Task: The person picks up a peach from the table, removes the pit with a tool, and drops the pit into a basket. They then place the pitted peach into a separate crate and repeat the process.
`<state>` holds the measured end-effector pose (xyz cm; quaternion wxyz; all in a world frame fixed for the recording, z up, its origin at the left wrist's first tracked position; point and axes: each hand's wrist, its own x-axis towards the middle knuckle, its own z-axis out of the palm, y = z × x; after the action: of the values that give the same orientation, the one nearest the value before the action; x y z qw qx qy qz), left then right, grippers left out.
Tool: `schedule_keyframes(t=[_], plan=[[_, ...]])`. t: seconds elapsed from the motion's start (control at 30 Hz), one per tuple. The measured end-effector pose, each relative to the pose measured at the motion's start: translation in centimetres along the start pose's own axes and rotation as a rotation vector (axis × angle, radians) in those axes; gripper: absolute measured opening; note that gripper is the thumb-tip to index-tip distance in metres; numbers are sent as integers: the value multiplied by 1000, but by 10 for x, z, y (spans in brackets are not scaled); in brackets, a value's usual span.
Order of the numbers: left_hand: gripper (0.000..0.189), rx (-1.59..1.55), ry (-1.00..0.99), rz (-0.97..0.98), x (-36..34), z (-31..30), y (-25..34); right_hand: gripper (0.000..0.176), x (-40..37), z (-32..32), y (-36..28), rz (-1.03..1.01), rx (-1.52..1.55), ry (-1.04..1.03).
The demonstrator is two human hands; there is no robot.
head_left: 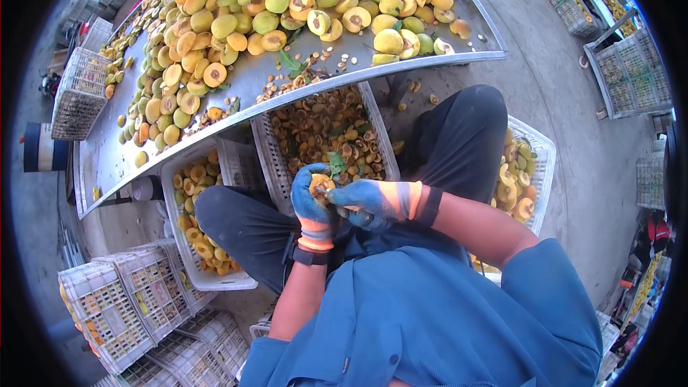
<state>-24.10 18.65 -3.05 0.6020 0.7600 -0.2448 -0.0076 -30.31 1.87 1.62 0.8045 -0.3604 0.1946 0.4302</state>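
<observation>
My left hand (308, 204), in a blue and orange work glove, is closed around a cut apricot (322, 183) with its cut face up. My right hand (367, 199), gloved alike, is closed with its fingertips against the fruit; whatever it grips is mostly hidden by the fingers. Both hands are above my lap, at the near end of a white plastic crate (382, 127) of pits, brown scraps and fruit pieces. A green leaf (336, 163) lies just beyond my left hand. Past the crate, whole and halved apricots (215, 25) are heaped on a metal table (247, 80).
Crates of apricot halves stand beside my left knee, a white crate (188, 244), and my right knee, another white crate (542, 185). The table's raised metal edge (301, 92) runs above the scrap crate. Stacked crates (118, 308) stand at lower left, more crates (631, 75) at right.
</observation>
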Motion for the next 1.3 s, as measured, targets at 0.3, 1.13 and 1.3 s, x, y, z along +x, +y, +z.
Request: schedule_keyframes(t=[0.3,1.13,1.3], plan=[[22,-496,-39,-383,2,6,4,40,1,0,11,10,229,-177],[29,-776,121,-634,17,-21,17,39,-36,-11,-2,-242,3,24],[22,-692,130,-665,27,-33,27,29,-25,-8,0,-730,-470,471]])
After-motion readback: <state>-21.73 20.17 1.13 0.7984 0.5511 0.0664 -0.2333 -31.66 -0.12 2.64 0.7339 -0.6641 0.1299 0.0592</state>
